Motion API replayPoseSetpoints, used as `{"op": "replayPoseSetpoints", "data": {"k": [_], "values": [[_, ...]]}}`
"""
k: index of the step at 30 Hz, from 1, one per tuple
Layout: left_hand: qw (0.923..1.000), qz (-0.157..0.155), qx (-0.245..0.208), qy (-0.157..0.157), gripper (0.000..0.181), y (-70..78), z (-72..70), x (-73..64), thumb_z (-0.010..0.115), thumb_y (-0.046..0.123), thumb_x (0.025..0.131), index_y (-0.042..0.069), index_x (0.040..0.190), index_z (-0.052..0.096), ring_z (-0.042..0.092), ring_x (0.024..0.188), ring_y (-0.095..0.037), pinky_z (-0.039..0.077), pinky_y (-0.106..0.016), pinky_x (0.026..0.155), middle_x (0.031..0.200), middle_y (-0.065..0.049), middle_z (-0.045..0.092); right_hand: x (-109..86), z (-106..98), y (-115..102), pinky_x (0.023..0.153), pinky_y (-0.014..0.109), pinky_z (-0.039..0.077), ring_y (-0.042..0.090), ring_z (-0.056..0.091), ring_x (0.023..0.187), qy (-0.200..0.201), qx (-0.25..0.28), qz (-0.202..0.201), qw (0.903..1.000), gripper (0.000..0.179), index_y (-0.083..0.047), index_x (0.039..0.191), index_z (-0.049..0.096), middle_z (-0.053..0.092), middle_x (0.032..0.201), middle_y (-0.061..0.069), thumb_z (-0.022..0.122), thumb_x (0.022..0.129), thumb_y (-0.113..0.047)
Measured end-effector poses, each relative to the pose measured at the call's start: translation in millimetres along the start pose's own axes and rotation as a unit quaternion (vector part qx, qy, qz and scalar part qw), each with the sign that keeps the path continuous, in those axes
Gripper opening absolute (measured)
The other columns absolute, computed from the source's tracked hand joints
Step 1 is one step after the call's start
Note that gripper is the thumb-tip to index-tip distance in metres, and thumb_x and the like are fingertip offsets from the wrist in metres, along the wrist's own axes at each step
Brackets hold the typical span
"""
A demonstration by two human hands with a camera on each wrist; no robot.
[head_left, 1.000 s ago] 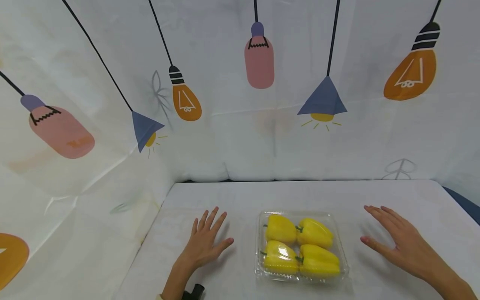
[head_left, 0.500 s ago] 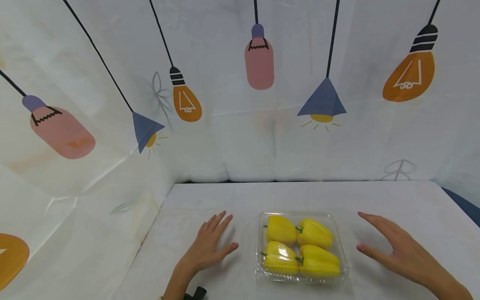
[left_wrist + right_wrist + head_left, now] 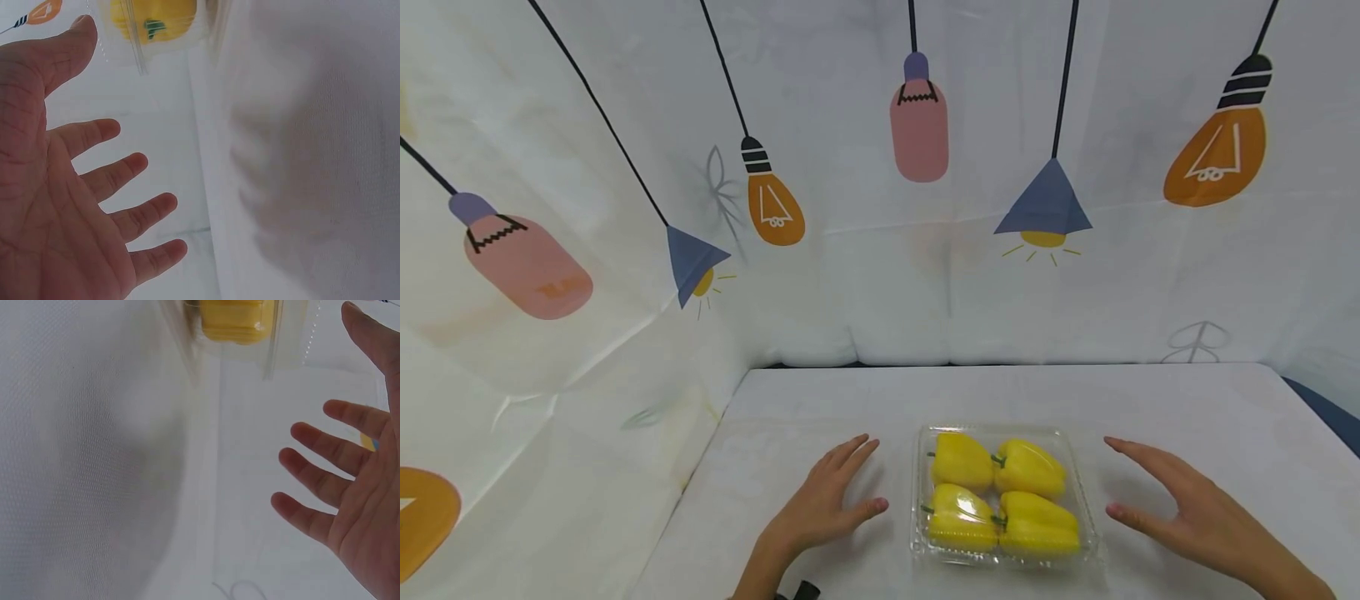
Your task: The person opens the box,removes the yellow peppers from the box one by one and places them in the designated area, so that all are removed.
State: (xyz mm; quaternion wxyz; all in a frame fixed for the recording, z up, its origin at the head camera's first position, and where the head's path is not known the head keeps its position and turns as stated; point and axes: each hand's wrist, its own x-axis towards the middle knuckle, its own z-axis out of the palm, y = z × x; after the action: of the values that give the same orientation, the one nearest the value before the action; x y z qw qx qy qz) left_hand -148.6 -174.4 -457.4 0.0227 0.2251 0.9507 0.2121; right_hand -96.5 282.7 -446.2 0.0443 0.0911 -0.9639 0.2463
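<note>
Clear plastic box (image 3: 1000,429) of 4 yellow peppers (image 3: 1037,523) sits on a desk (image 3: 850,392) between left hand (image 3: 823,500) and right hand (image 3: 1187,508), both similarly near, fingers extended, holding nothing.

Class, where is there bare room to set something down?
Free: white tabletop between the clear plastic clamshell and the printed backdrop; only slim gaps separate clamshell from left hand and right hand. Crowded: inside the clamshell, four yellow bell peppers.
</note>
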Motion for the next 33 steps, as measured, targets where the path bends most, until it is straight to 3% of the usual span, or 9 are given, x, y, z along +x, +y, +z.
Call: {"op": "replayPoseSetpoints", "data": {"k": [9, 17, 28, 33], "values": [[0.9993, 0.0, -0.017, -0.032, 0.077, 6.6, -0.9, -0.8, 0.057, 0.064, 0.081, 0.038, 0.147, 0.025, 0.033, 0.135, -0.025, 0.035, -0.058, 0.099, 0.152, 0.005, 0.027, -1.8, 3, -6, 0.079, 0.068, 0.041, 0.037, 0.046, 0.119, -0.003, 0.012, -0.02, 0.9997, 0.077, -0.021, 0.137, 0.046, 0.049, 0.136, 0.008, 0.071, 0.074, -0.057], [0.9974, 0.007, -0.046, -0.055, 0.076, 9.0, -0.7, 0.0, 0.059, 0.064, 0.08, 0.039, 0.145, 0.027, 0.033, 0.135, -0.021, 0.036, -0.055, 0.1, 0.15, 0.009, 0.029, -3.8, 6, -9, 0.071, 0.064, 0.046, 0.035, 0.056, 0.107, -0.016, 0.038, -0.026, 0.9988, 0.085, -0.027, 0.141, 0.039, 0.057, 0.129, 0.005, 0.074, 0.07, -0.056], [0.992, 0.023, -0.089, -0.087, 0.072, 14.8, -2.1, -2.7, 0.061, 0.06, 0.081, 0.044, 0.143, 0.027, 0.035, 0.133, -0.019, 0.036, -0.052, 0.101, 0.148, 0.011, 0.033, -4.2, 9, -9, 0.072, 0.059, 0.048, 0.018, 0.059, 0.096, -0.047, 0.051, -0.033, 0.9971, 0.086, -0.027, 0.141, 0.039, 0.061, 0.117, -0.004, 0.075, 0.068, -0.057], [0.9896, 0.036, -0.101, -0.096, 0.071, 16.5, -1.3, -3.9, 0.061, 0.059, 0.082, 0.04, 0.143, 0.031, 0.036, 0.133, -0.017, 0.036, -0.051, 0.102, 0.147, 0.013, 0.034, -4.1, 9, -8, 0.073, 0.049, 0.052, 0.009, 0.058, 0.094, -0.074, 0.064, -0.044, 0.9942, 0.084, -0.025, 0.14, 0.039, 0.06, 0.115, -0.005, 0.074, 0.07, -0.056]]}}
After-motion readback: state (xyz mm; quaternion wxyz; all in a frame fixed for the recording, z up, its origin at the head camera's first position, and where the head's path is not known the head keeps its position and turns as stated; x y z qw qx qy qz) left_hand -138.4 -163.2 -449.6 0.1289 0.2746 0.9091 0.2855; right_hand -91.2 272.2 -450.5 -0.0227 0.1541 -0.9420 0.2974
